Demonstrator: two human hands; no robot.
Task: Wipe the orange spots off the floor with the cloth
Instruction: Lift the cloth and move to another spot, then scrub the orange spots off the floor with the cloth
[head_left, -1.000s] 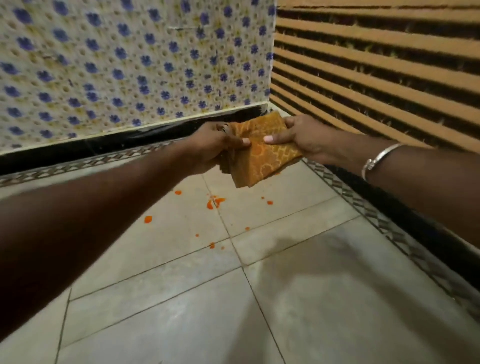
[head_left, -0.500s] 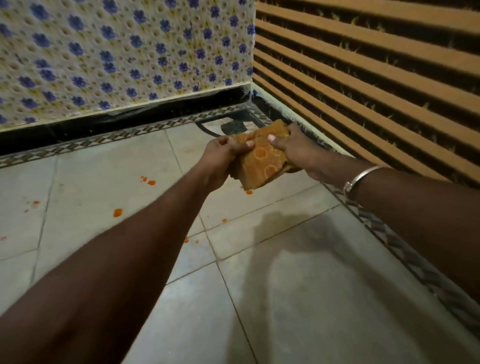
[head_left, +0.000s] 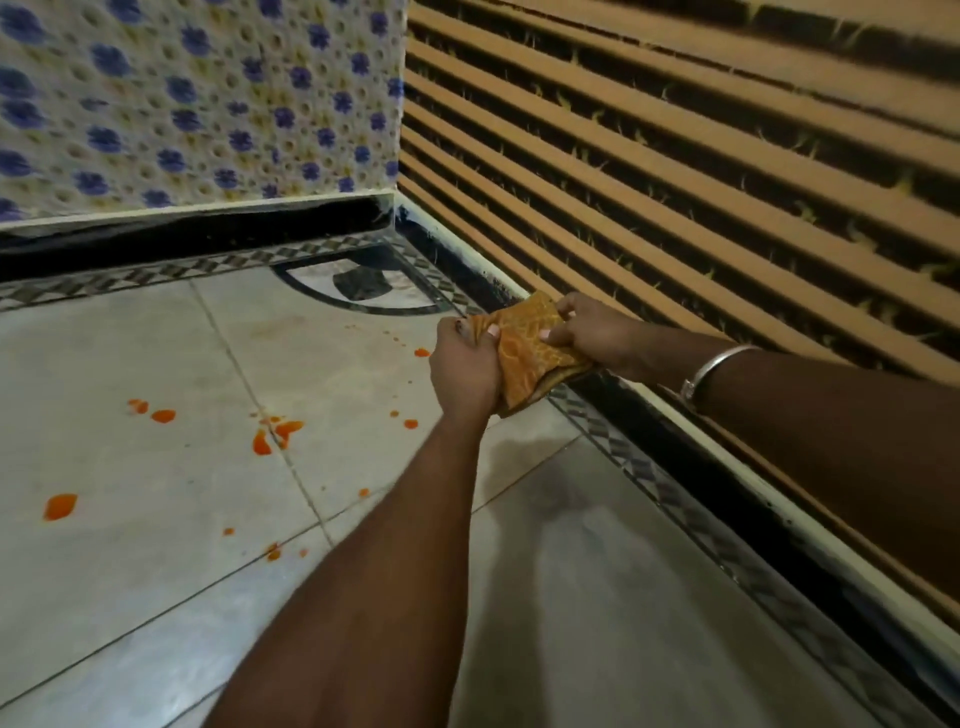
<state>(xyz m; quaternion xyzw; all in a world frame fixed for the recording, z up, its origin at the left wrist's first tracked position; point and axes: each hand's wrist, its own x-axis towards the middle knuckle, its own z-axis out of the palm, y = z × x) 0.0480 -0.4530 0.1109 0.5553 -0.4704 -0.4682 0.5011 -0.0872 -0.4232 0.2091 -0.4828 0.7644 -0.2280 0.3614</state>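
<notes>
A folded orange patterned cloth (head_left: 524, 353) is held in the air above the floor, close to the right wall. My left hand (head_left: 462, 369) grips its left edge and my right hand (head_left: 587, 332) pinches its upper right side. Orange spots lie scattered on the grey tiled floor (head_left: 156, 519): a cluster (head_left: 275, 434) at a tile joint, a large spot (head_left: 61, 505) at the left, two spots (head_left: 156, 413) further back, and small drops (head_left: 410, 423) near my left wrist.
A wall with blue flowers (head_left: 208, 104) stands at the back, a wall of brown slats (head_left: 675, 156) on the right. A black skirting and patterned border (head_left: 675, 499) run along both. A dark curved inlay (head_left: 363, 286) marks the corner.
The view has swung right and down towards the corner. Both hands kept hold of the cloth and bunched it tighter. More orange spots show at the left.
</notes>
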